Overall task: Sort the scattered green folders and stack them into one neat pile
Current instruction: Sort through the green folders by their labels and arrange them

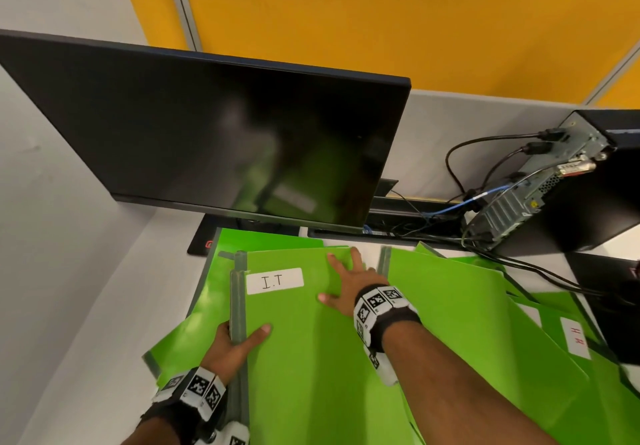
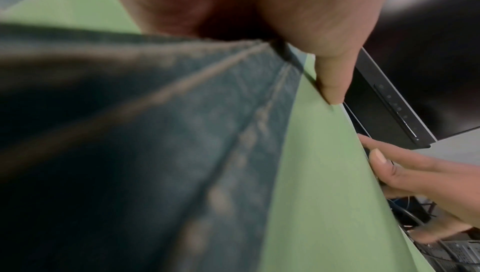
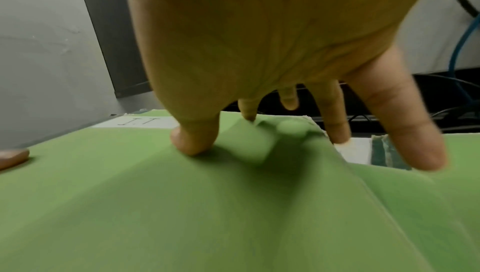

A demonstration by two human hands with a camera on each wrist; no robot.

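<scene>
Top folder point(image 1: 311, 340): bright green, glossy, dark grey-green spine strip point(image 1: 238, 306) down its left edge, white label point(image 1: 275, 280) handwritten "I.T" near the top left. It lies on a loose pile of more green folders point(image 1: 207, 292) on the white desk point(image 1: 86, 306), directly in front of the monitor point(image 1: 207, 133); the ones beneath are fanned out at different angles, corners sticking out left and at the back.

Second spread of green folders point(image 1: 467, 306) to the right, overlapping; one carries a white label point(image 1: 575, 337) with red letters that look like "HR", seen sideways.

Left hand point(image 1: 235, 340) grips the spine: thumb on the cover, fingers wrapped under the edge. Right hand point(image 1: 349, 285) flat and released, fingers spread, pressing on the cover near its far right corner; in the right wrist view two fingers point(image 3: 335, 118) hang past the edge.

Behind on the right: small desktop PC point(image 1: 571, 181), rear ports facing the camera, black and blue cables point(image 1: 460, 202) plugged in.

Hard to read: folder count in either pile, edges overlap too much. Left wrist view is mostly blurred spine and palm. Right pile cut off by the frame edge. Monitor is dark, only a faint green reflection.
</scene>
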